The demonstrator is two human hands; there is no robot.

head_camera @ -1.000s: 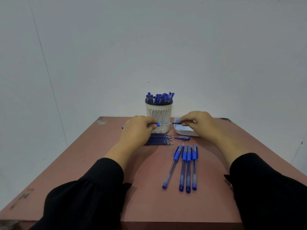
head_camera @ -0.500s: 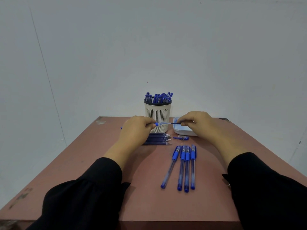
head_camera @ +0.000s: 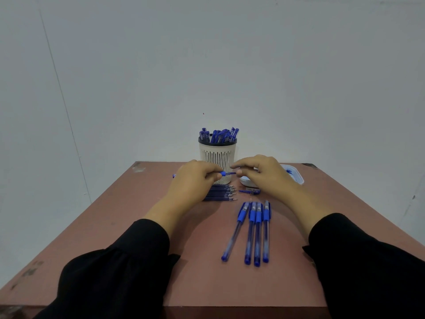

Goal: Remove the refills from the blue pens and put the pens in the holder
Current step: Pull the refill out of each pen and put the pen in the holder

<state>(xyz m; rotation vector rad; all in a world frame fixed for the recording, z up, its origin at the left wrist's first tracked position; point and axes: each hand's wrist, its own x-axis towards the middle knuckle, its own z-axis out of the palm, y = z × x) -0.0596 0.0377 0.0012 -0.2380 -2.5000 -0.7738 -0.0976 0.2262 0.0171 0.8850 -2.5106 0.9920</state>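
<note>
My left hand (head_camera: pixel 195 183) grips a blue pen (head_camera: pixel 226 173) held level just in front of the holder (head_camera: pixel 217 155). My right hand (head_camera: pixel 264 176) pinches the thin dark end that sticks out of the pen's blue grip; I cannot tell whether that end is the refill or the tip. The white slotted holder stands at the table's far middle with several blue pens (head_camera: pixel 219 135) upright in it. A row of dark refills (head_camera: pixel 222 192) lies under my left hand. Several capped blue pens (head_camera: pixel 255 229) lie side by side nearer me.
A small blue pen part (head_camera: pixel 249 191) lies beside the refills. A white tray (head_camera: pixel 297 178) with blue bits sits behind my right hand. The brown table (head_camera: pixel 138 226) ends at a white wall; my black sleeves cover its near corners.
My right hand's fingertips have moved left, closer to my left hand, so less of the thin end shows between them. The view has shifted slightly.
</note>
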